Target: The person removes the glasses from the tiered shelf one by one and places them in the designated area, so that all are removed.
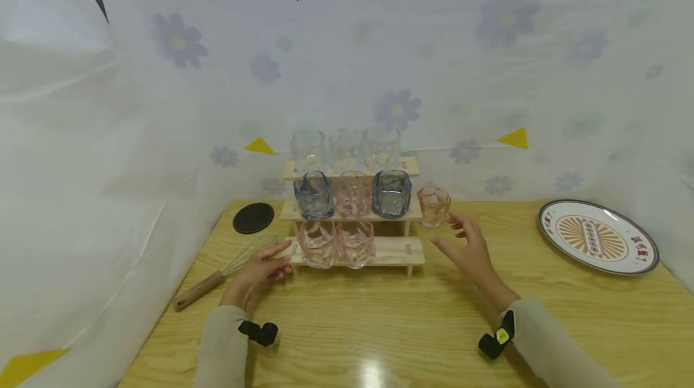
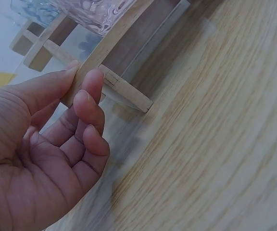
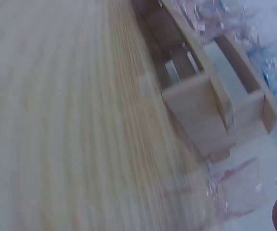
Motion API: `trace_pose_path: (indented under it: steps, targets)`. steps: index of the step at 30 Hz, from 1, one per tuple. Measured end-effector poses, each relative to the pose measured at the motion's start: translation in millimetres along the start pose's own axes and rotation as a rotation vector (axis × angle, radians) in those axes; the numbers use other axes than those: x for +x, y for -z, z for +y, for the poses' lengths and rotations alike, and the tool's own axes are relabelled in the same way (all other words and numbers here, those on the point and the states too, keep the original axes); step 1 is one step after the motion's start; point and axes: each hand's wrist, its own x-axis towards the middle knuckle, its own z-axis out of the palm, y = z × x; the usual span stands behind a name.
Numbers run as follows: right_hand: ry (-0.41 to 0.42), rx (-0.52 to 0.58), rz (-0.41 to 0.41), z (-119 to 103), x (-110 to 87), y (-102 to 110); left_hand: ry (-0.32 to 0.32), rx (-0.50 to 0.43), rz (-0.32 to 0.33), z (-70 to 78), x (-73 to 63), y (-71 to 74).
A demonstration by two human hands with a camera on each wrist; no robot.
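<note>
1. Amber-tinted glass (image 1: 434,210) stands alone on the bench (image 1: 358,328), just beside the right end of the wooden rack (image 1: 287,210)
2. From where I stand, the left hand (image 1: 257,273) pinches the left end of the lowest shelf (image 1: 398,250) between thumb and forefinger, its other fingers loosely bent
3. The right hand (image 1: 470,249) is open, thumb well apart from the fingers, with nothing in its grasp; its fingertips are just beside the amber-tinted glass, and I cannot tell whether they touch it
4. Two pink glasses (image 1: 355,246) take the left and middle of the lowest shelf, leaving its right end bare; the two shelves above carry three glasses each
5. My guess at the step in hand: steadying the rack while picking up the lone glass
6. The next move, I'd say, calls for closing the right fingers round it and lifting it clear of the rack, probably towards that bare end
</note>
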Motion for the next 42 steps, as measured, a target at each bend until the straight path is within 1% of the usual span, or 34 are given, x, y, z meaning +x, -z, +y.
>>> trace_pose_path:
  steps: [6,8,12,17,19,20,24,28,34,42]
  targets:
    - [0.133,0.029,-0.011,-26.3,-11.3,-15.0,0.0,-0.007,-0.001,2.2,-1.2,0.4]
    - [0.177,0.049,-0.018,-42.8,-13.4,-18.6,-0.008,-0.013,-0.011,2.8,-2.0,0.1]
    - [0.198,0.07,-0.057,-77.2,-16.1,-24.0,-0.013,-0.031,-0.024,3.0,-3.3,-0.9]
    - [0.209,0.112,-0.094,-86.6,-16.1,-40.4,-0.012,-0.03,-0.031,1.3,-3.3,-0.6]
    - [0.213,0.134,-0.105,-80.4,-14.5,-50.7,-0.011,-0.03,-0.031,1.0,-3.3,-0.3]
    - [0.208,0.144,-0.109,-83.3,-13.3,-54.3,-0.011,-0.029,-0.03,1.1,-3.3,-0.5]
    - [0.161,0.178,-0.13,-70.1,-7.9,-75.4,-0.005,-0.035,-0.02,2.3,-3.3,-1.1]
    - [0.095,0.196,-0.154,-74.2,-3.6,-88.7,-0.004,-0.031,-0.013,3.2,-3.1,-1.7]
    - [0.008,0.191,-0.183,-83.1,0.5,-100.9,-0.007,-0.018,-0.022,1.7,-2.1,-2.3]
    - [-0.012,0.211,-0.193,-88.8,4.2,-114.7,-0.013,-0.007,-0.021,0.2,-0.6,-0.6]
